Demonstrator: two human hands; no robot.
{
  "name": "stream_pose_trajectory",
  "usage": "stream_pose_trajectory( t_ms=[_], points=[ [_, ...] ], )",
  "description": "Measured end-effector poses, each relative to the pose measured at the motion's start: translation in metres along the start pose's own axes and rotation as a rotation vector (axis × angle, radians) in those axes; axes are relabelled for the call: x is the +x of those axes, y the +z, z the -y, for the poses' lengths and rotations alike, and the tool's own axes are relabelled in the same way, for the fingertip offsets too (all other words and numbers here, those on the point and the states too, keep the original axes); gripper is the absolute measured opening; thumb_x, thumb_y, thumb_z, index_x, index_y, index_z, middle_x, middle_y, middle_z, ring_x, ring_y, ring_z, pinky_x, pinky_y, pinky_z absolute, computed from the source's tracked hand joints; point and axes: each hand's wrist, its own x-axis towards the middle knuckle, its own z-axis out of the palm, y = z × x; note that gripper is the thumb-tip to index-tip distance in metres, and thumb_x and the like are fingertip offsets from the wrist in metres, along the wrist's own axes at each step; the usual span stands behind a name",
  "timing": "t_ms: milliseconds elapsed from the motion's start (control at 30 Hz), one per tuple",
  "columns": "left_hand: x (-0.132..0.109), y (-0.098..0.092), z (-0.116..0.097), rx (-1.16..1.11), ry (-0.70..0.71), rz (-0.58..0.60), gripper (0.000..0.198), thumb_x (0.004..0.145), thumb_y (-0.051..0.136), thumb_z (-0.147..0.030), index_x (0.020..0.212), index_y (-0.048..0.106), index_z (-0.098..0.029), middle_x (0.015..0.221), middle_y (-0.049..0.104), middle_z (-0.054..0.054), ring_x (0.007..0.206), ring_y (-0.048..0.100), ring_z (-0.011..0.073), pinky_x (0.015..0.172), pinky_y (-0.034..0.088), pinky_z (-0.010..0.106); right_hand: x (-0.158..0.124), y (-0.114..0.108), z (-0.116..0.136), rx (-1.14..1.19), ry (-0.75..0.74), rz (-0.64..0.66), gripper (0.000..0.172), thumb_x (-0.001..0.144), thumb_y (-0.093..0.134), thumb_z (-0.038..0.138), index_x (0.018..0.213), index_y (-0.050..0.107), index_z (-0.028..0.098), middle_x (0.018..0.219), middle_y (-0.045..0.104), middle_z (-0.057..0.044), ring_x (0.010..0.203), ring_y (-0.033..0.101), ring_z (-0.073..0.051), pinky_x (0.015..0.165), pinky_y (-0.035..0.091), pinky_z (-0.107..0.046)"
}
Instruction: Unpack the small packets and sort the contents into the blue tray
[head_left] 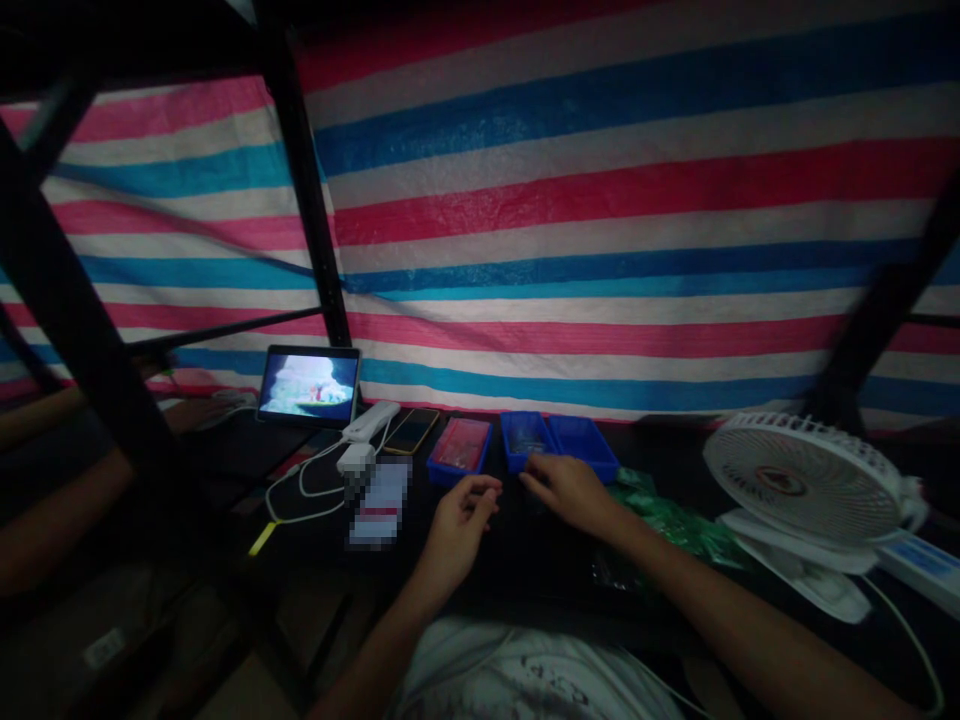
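In the dim head view, my left hand (459, 520) is above the dark table, just in front of the blue tray (435, 472) with red contents (461, 443). Its thumb and fingers come together; anything between them is too small to make out. My right hand (568, 488) points left at the near edge of a second blue tray (525, 430), which has small clear-looking pieces inside. Its fingers are curled in, and what they hold, if anything, is hidden. Another blue tray (581, 447) stands to the right, beyond my right hand.
On the right stand a white clip fan (806, 485) and crumpled green plastic (675, 520). Leftward are a lit tablet (309, 387), a phone (412, 431), a white power strip (371, 421) with cables, and a blurred card (380, 505). Another person's arm (82, 480) shows beyond the black frame post (90, 310).
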Motion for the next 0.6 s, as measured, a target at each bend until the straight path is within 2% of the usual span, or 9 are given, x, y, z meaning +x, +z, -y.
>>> stream_pose_trajectory(
  t_ms=[67,167,233,333,467,600],
  points=[
    [0.0000,0.0001,-0.0006,0.003,-0.004,-0.003,0.029,0.088,0.065,-0.044,0.102,0.072,-0.020,0.101,0.073,0.008,0.085,0.068,0.0206,0.064,0.049,0.026,-0.0026,0.0039,0.0000,-0.061,-0.046,0.072,0.015,0.095,0.061,0.036,0.098,0.066,0.022,0.090,0.071,-0.007,0.078,0.065,-0.022,0.065,0.036,-0.028],
    [0.0003,0.0001,-0.0005,0.005,0.000,-0.001,0.028,0.089,0.065,-0.043,0.102,0.072,-0.020,0.101,0.073,0.008,0.084,0.068,0.0204,0.063,0.050,0.026,-0.0046,0.0061,0.0000,-0.071,-0.092,0.126,0.022,0.091,0.067,0.039,0.103,0.063,0.022,0.097,0.069,-0.007,0.082,0.064,-0.022,0.066,0.036,-0.028],
    [0.0005,-0.0001,0.0002,0.009,0.009,-0.001,0.028,0.089,0.065,-0.043,0.101,0.072,-0.020,0.102,0.073,0.009,0.083,0.068,0.0202,0.063,0.049,0.026,-0.0049,0.0050,0.0007,-0.048,-0.103,0.151,0.019,0.090,0.068,0.037,0.100,0.061,0.021,0.094,0.068,-0.006,0.079,0.063,-0.021,0.065,0.035,-0.028],
    [0.0002,-0.0005,0.0010,0.017,0.018,0.003,0.028,0.090,0.064,-0.043,0.102,0.072,-0.019,0.103,0.072,0.009,0.084,0.067,0.0203,0.063,0.049,0.026,-0.0046,0.0030,0.0027,-0.001,-0.097,0.172,0.010,0.087,0.066,0.024,0.093,0.058,0.021,0.085,0.066,-0.003,0.071,0.058,-0.017,0.061,0.032,-0.026],
    [-0.0005,-0.0009,0.0001,0.020,0.012,0.013,0.028,0.091,0.062,-0.042,0.104,0.071,-0.019,0.105,0.072,0.010,0.085,0.067,0.0207,0.064,0.049,0.026,-0.0036,0.0038,0.0051,0.084,-0.064,0.149,0.006,0.086,0.060,0.016,0.088,0.057,0.020,0.078,0.063,0.000,0.066,0.055,-0.015,0.059,0.030,-0.025],
    [-0.0005,-0.0003,-0.0013,0.025,0.003,0.011,0.028,0.091,0.061,-0.041,0.104,0.070,-0.019,0.105,0.072,0.010,0.086,0.067,0.0207,0.064,0.049,0.026,-0.0002,0.0064,0.0047,0.197,-0.001,0.013,0.005,0.092,0.056,0.020,0.087,0.057,0.019,0.075,0.062,0.000,0.067,0.056,-0.016,0.061,0.033,-0.026]
  ],
)
